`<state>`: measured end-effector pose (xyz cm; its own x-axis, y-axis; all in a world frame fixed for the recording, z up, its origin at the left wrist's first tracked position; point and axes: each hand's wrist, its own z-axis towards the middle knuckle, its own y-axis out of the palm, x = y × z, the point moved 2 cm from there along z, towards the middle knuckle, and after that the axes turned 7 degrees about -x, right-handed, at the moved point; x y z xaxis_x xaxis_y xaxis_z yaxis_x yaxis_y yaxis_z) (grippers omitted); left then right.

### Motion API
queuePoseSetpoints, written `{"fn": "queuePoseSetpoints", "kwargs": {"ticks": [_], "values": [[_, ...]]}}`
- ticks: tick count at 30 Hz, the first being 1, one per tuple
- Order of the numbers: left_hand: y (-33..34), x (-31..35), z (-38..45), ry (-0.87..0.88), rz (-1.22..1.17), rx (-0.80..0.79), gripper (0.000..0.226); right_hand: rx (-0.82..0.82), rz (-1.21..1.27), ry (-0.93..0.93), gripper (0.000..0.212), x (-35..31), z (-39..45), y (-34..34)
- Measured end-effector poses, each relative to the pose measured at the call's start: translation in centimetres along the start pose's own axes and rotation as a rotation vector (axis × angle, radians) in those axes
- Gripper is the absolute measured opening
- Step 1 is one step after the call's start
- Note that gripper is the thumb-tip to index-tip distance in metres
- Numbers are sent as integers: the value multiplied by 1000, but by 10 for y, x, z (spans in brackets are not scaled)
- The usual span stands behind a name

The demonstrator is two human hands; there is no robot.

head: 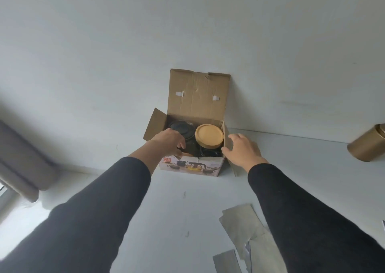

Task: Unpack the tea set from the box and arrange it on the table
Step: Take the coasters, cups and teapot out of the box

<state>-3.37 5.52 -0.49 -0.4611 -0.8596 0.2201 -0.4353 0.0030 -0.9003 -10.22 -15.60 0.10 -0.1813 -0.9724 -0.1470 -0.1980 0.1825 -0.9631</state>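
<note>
Grey cardboard sheets lie nearest on the white table, between the two black sleeves, and look like packing pieces. Further away, against the wall, stands the open box with its lid flap upright and its side flaps turned out.

Inside the box, two pieces of the tea set are visible: a dark teapot on the left side and a round bamboo lid on a dark vessel beside it on the right. The left hand reaches into the box at the near side of the teapot; its fingers curl downward, probably around the pot's handle or body, but the hand hides the contact, so I cannot tell if it already holds it. The right hand has its fingers spread and touches the right side flap, apparently to steady the box.

I judge that the pieces are glass or ceramic, so they are hard, smooth, rather heavy and easy to break. A good hold is at the handle with support under the body. The lids may be loose and could slide off if the pot tilts. The box itself is light and can lift together with the pot.

A brass-coloured tin stands at the right edge.
</note>
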Motion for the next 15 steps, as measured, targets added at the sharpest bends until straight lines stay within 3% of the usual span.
{"fn": "queuePoseSetpoints", "kwargs": {"ticks": [5, 12, 15], "values": [[-1, 8, 10, -14, 14, -22, 27, 31, 105, -140, 63, -13, 33, 6], [0, 10, 17, -30, 112, -55, 31, -99, 106, -247, 92, -20, 64, 7], [1, 11, 21, -25, 146, -83, 32, -178, 165, -257, 94, -23, 68, 10]]}}
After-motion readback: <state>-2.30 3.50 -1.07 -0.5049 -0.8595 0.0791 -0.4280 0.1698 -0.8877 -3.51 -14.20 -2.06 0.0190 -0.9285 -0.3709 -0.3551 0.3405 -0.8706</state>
